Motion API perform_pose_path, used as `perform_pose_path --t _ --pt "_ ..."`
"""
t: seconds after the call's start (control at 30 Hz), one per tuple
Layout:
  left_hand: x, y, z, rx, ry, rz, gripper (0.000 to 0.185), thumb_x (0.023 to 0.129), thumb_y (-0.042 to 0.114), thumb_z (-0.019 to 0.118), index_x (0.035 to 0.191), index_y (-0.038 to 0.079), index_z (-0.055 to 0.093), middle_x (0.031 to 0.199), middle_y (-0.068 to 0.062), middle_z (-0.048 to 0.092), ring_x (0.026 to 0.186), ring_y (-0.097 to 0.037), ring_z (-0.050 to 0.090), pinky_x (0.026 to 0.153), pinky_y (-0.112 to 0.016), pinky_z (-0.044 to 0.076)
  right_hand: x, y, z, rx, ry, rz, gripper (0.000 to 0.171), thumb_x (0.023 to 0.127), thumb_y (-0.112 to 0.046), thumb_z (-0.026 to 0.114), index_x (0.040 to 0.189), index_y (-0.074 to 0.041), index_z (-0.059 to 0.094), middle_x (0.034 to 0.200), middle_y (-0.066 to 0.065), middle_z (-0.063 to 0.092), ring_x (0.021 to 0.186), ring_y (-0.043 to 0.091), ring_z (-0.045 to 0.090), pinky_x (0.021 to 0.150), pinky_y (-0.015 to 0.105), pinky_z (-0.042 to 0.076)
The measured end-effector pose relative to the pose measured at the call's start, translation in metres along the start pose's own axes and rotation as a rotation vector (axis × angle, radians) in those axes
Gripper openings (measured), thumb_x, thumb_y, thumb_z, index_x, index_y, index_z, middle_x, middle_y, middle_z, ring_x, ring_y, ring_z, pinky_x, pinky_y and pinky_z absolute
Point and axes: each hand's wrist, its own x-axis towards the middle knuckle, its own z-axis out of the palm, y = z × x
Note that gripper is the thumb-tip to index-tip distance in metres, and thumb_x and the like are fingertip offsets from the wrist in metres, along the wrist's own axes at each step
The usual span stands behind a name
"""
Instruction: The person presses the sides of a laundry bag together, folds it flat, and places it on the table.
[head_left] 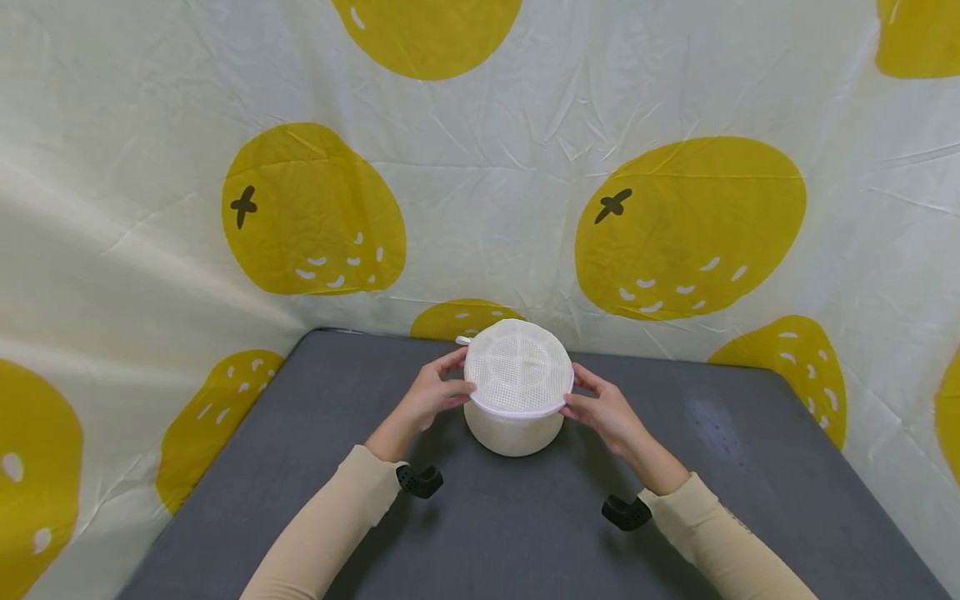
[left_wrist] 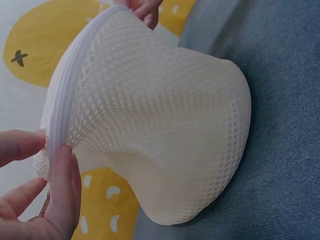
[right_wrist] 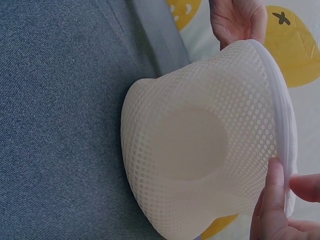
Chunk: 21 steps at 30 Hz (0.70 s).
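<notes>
A round white mesh bag [head_left: 516,387] with a zipped rim stands on the grey table [head_left: 300,467], its flat lid tilted toward me. My left hand [head_left: 437,392] pinches the left side of the rim, thumb [left_wrist: 62,185] on the white zipper band. My right hand [head_left: 600,406] pinches the right side of the rim, thumb [right_wrist: 272,195] against the band. The mesh bag [left_wrist: 160,125] is dented along its side, and the mesh bag [right_wrist: 200,150] shows a round dimple in its base. A small zipper pull sticks out at the rim's far left.
The grey table fills the front of the head view and ends at a cloth backdrop [head_left: 525,167] printed with large yellow fruit. The backdrop also wraps the left and right sides. Long beige sleeves [head_left: 337,517] cover both forearms.
</notes>
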Motion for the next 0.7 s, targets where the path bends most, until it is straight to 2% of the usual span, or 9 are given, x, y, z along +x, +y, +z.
perform_pose_path --t 0.53,0.7 --pt "-0.0003 -0.0025 0.0018 -0.011 -0.008 -0.005 0.073 0.090 -0.010 0.070 0.156 0.007 0.044 0.137 -0.020 0.051 0.087 -0.016 0.067 0.085 -0.040 0.060 0.0025 0.0039 -0.0008 -0.002 -0.013 0.019 0.069 0.102 0.009 0.051 0.161 0.005 0.014 0.149 0.030 0.028 0.095 0.008 0.061 0.084 0.025 0.057" --pt "0.0005 -0.0046 0.0006 -0.006 0.006 -0.019 0.073 0.089 -0.009 0.071 0.155 0.010 0.046 0.136 -0.019 0.051 0.092 -0.019 0.067 0.084 -0.039 0.060 0.0031 0.0065 -0.0006 -0.017 -0.022 0.021 0.070 0.103 0.007 0.051 0.161 0.005 0.013 0.151 0.031 0.027 0.095 0.008 0.062 0.084 0.023 0.057"
